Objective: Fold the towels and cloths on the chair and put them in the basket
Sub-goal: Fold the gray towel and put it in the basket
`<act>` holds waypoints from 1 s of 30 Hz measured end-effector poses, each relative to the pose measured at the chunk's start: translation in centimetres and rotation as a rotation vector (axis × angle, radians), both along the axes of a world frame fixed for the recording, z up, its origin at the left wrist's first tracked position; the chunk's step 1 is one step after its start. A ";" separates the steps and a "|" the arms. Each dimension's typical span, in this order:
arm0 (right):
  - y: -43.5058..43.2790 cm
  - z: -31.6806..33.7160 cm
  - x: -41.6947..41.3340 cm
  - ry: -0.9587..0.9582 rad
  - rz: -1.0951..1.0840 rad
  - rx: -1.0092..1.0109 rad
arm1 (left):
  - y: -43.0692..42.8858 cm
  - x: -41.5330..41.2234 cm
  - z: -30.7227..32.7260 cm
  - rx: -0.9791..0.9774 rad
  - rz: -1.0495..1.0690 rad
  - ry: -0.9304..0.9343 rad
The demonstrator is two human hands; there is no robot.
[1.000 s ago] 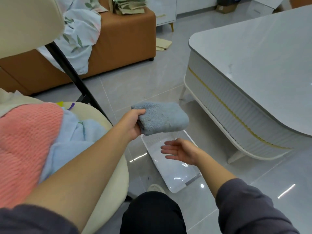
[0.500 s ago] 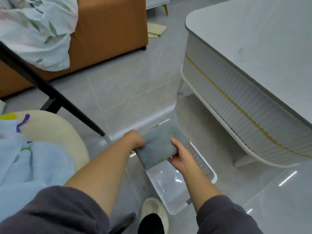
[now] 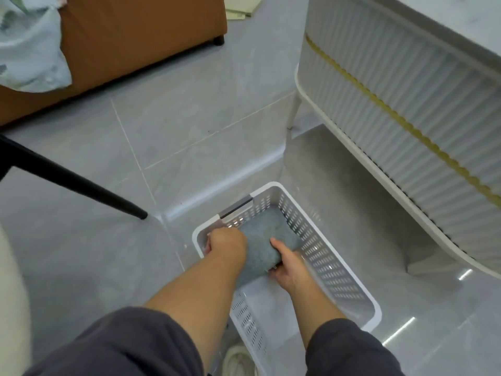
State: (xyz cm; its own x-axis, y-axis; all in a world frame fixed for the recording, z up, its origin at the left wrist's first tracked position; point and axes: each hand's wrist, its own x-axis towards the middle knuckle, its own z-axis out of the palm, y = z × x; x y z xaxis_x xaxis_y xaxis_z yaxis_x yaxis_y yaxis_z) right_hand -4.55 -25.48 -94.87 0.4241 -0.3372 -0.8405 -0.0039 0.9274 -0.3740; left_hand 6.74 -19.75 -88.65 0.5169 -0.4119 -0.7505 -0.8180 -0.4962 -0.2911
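A folded grey-blue towel (image 3: 264, 240) lies low inside the white perforated basket (image 3: 349, 278) on the floor, at the basket's far end. My left hand (image 3: 226, 244) grips the towel's left edge, its fingers hidden beneath. At the near right corner my right hand (image 3: 286, 264) holds the towel, thumb on top and fingers under it. The chair's cream seat edge (image 3: 10, 294) shows at the far left; the other cloths on it are out of view.
A black chair leg (image 3: 81, 185) slants across the floor left of the basket. A white ribbed table with gold trim (image 3: 406, 104) stands close on the right. An orange sofa (image 3: 130, 31) with a floral sheet (image 3: 29, 44) sits behind. A shoe (image 3: 238, 362) is beside the basket's near end.
Both hands have lowered the folded towel from above the basket down into it. My view has tilted further down toward the floor.
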 end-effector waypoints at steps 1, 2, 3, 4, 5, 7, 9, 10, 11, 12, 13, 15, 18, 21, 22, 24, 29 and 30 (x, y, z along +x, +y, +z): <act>-0.2 -0.3 0.2 0.006 0.015 0.003 | 0.1 -0.1 -0.3 -0.014 0.035 -0.001; -0.4 -0.9 0.5 0.016 0.030 0.002 | 0.1 -0.3 -0.6 -0.033 0.047 -0.010; -0.6 -1.4 0.7 0.032 0.048 -0.001 | 0.1 -0.5 -0.8 -0.059 0.033 -0.036; -0.7 -1.8 0.9 0.051 0.062 -0.003 | 0.0 -0.8 -0.8 -0.077 0.002 -0.066; -0.7 -1.9 1.1 0.065 0.071 0.004 | 0.0 -1.1 -0.9 -0.088 -0.028 -0.083; -0.6 -2.1 1.2 0.063 0.083 0.036 | 0.3 -1.9 -1.2 -0.079 -0.035 -0.035; -0.6 -1.8 1.3 0.034 0.075 0.051 | 0.9 -2.7 -1.5 -0.025 -0.029 0.017; -0.8 -1.7 1.4 0.038 0.066 0.029 | 1.1 -3.1 -1.6 -0.011 -0.038 0.000; -0.9 -1.8 1.6 0.082 0.056 -0.024 | 1.1 -3.6 -1.6 -0.021 -0.052 -0.033; -1.1 -2.0 1.8 0.182 0.053 -0.110 | 1.0 -4.0 -1.6 -0.050 -0.072 -0.047; -1.1 -2.2 1.7 0.318 0.077 -0.224 | 0.8 -4.4 -1.7 -0.079 -0.089 -0.028; -0.5 -1.9 0.9 0.563 0.203 -0.463 | 0.7 -5.2 -2.0 -0.058 -0.086 0.060; 0.8 -0.3 -0.9 0.675 0.479 -0.788 | 1.3 -5.3 -2.6 0.048 -0.028 0.119; 0.4 0.6 -1.6 0.556 0.903 -1.425 | 2.0 -4.9 -2.8 0.066 0.006 0.132; -0.2 0.3 -1.5 0.491 1.039 -1.592 | 2.2 -5.0 -2.9 0.063 0.008 0.133; -1.4 -0.2 -0.9 0.403 1.302 -1.744 | 2.3 -5.1 -2.7 0.072 0.011 0.129; -2.6 -0.3 0.5 0.491 1.686 -1.658 | 1.7 -4.9 -3.2 0.203 0.001 0.125; -2.5 -0.3 0.7 0.495 1.689 -1.655 | 1.8 -4.6 -3.3 0.223 -0.013 0.121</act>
State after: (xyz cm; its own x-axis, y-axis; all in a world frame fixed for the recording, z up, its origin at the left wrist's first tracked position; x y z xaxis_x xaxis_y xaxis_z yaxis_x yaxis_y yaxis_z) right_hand -3.88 -27.95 -95.14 0.8592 -0.2719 -0.4333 -0.3955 -0.8904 -0.2254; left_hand 2.11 -17.99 -91.91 0.4129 -0.2351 -0.8799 -0.8598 -0.4194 -0.2914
